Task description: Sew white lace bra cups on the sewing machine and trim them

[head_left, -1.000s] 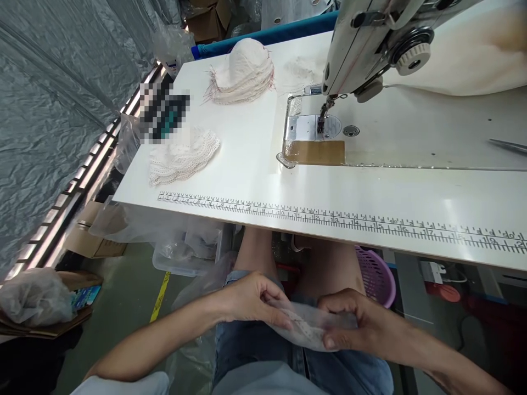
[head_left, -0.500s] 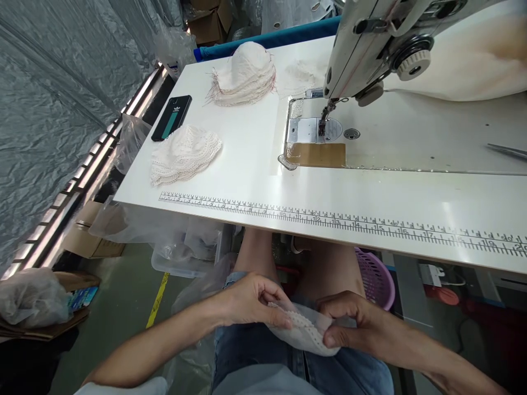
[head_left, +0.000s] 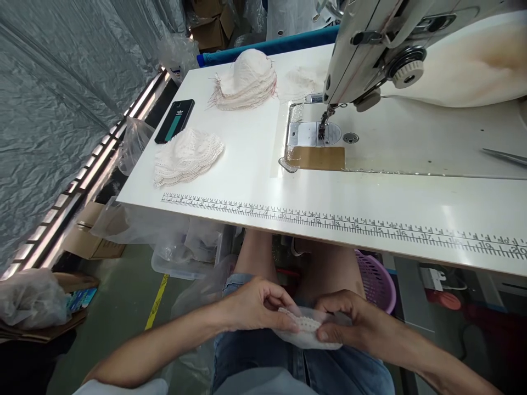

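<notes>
Head view. I log both hands low in frame, at about 6 o'clock, over the lap and below the table edge. Left hand (head_left: 255, 304) has its fingertips pressed together on the left end of a small white lace piece (head_left: 307, 329); right hand (head_left: 349, 323) pinches the right end of the same piece, thumb on top. The lace piece sits between the two hands, just above the denim shorts (head_left: 263, 356).

On the white table (head_left: 255, 175), toward 11 o'clock, I note a flat stack of lace pieces (head_left: 187, 156) with a dark phone (head_left: 174, 120) touching its far-left side. Beyond them, near 12 o'clock, a taller domed stack (head_left: 247, 82). The sewing machine (head_left: 391, 49) occupies 1 to 2 o'clock, needle over the plate. A printed ruler (head_left: 329, 222) runs along the near table edge. A purple basket (head_left: 376, 280) sits under the table.
</notes>
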### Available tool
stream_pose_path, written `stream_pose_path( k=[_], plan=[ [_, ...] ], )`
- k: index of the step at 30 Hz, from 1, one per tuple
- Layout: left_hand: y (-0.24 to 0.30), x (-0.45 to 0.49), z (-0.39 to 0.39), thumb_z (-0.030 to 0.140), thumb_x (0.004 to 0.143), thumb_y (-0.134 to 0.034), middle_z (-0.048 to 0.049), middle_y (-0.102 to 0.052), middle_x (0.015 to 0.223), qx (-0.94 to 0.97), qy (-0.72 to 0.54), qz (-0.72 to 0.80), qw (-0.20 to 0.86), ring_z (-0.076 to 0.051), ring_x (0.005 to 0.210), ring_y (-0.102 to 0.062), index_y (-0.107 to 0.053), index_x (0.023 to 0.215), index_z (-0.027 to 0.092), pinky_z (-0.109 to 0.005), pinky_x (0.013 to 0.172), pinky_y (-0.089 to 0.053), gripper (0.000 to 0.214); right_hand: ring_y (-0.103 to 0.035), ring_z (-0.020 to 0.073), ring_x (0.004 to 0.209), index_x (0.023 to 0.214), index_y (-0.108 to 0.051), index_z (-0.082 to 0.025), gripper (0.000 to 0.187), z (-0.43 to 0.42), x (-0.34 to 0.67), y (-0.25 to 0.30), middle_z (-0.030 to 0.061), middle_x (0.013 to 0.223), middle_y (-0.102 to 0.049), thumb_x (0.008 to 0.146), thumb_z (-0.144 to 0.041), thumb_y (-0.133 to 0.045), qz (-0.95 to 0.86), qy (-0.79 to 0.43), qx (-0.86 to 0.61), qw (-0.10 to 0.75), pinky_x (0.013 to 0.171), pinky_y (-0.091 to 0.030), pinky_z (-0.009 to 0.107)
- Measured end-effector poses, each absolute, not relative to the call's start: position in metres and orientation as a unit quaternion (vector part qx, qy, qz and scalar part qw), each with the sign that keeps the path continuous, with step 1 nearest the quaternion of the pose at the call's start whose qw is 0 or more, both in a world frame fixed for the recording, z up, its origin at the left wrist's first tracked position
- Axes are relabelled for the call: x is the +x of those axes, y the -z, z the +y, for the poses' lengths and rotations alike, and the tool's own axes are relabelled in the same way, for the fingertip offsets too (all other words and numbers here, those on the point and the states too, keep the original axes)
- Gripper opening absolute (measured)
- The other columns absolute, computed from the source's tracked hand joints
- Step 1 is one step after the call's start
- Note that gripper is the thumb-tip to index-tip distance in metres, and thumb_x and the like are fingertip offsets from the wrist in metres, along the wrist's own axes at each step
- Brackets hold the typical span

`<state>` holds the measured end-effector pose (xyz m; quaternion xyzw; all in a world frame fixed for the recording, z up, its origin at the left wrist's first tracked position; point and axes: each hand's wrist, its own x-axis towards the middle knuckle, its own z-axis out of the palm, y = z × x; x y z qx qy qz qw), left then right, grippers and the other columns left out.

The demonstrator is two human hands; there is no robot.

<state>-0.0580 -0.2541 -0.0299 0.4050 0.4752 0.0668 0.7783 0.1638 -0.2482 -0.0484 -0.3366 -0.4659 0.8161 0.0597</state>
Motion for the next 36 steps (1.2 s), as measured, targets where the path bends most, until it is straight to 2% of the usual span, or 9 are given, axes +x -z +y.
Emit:
stream_pose_path(
  k=[4, 12, 18, 23, 28, 36],
  plan=[
    [0.029, -0.060, -0.256, 0.037, 0.060, -0.080, -0.0024, -0.066, 0.076, 0.449, -0.072, 0.469, 0.757, -0.012, 0.070, -0.055, -0.072, 0.091, 0.013, -0.019, 0.064, -0.039, 0.040, -0.034, 0.0096, 0.059, 0.070, -0.060, -0.014, 0.034, -0.250, 0.171, 0.054, -0.0050, 0.062, -0.042, 0.073, -0.047, -0.070, -0.470, -0.809, -0.348, 0.053, 0.052, -0.023, 0.021],
    [0.032, -0.057, -0.259, 0.034, 0.064, -0.078, -0.0049, -0.068, 0.077, 0.473, -0.107, 0.476, 0.733, -0.013, 0.069, -0.057, -0.072, 0.091, 0.011, -0.019, 0.064, -0.041, 0.036, -0.038, 0.0124, 0.064, 0.071, -0.060, -0.016, 0.036, -0.252, 0.169, 0.052, -0.0035, 0.064, -0.044, 0.075, -0.051, -0.066, -0.518, -0.775, -0.360, 0.039, 0.057, -0.028, 0.022],
    [0.034, -0.059, -0.263, 0.033, 0.061, -0.081, -0.0058, -0.070, 0.082, 0.463, -0.134, 0.488, 0.728, -0.015, 0.076, -0.061, -0.072, 0.092, 0.012, -0.020, 0.068, -0.044, 0.039, -0.041, 0.0132, 0.068, 0.073, -0.063, -0.016, 0.033, -0.254, 0.171, 0.050, -0.0029, 0.067, -0.047, 0.077, -0.049, -0.065, -0.535, -0.751, -0.386, 0.035, 0.060, -0.030, 0.022],
    [0.038, -0.055, -0.265, 0.032, 0.061, -0.080, -0.0060, -0.070, 0.079, 0.435, -0.139, 0.472, 0.754, -0.013, 0.071, -0.060, -0.072, 0.089, 0.010, -0.020, 0.066, -0.043, 0.037, -0.039, 0.0125, 0.063, 0.071, -0.062, -0.017, 0.034, -0.254, 0.171, 0.048, -0.0032, 0.065, -0.045, 0.077, -0.050, -0.064, -0.530, -0.752, -0.390, 0.037, 0.056, -0.029, 0.022],
    [0.038, -0.051, -0.267, 0.037, 0.061, -0.080, -0.0047, -0.067, 0.070, 0.416, -0.140, 0.492, 0.752, -0.010, 0.060, -0.054, -0.073, 0.083, 0.008, -0.018, 0.057, -0.038, 0.037, -0.044, 0.0158, 0.069, 0.073, -0.065, -0.019, 0.035, -0.257, 0.172, 0.045, -0.0008, 0.068, -0.050, 0.075, -0.053, -0.063, -0.545, -0.716, -0.436, 0.031, 0.059, -0.034, 0.022],
    [0.036, -0.050, -0.266, 0.039, 0.058, -0.081, -0.0020, -0.063, 0.060, 0.408, -0.135, 0.496, 0.754, -0.006, 0.052, -0.046, -0.075, 0.076, 0.009, -0.017, 0.050, -0.032, 0.035, -0.047, 0.0144, 0.066, 0.067, -0.063, -0.018, 0.039, -0.255, 0.172, 0.045, -0.0013, 0.065, -0.051, 0.078, -0.055, -0.061, -0.576, -0.711, -0.401, 0.043, 0.058, -0.035, 0.022]
  ],
)
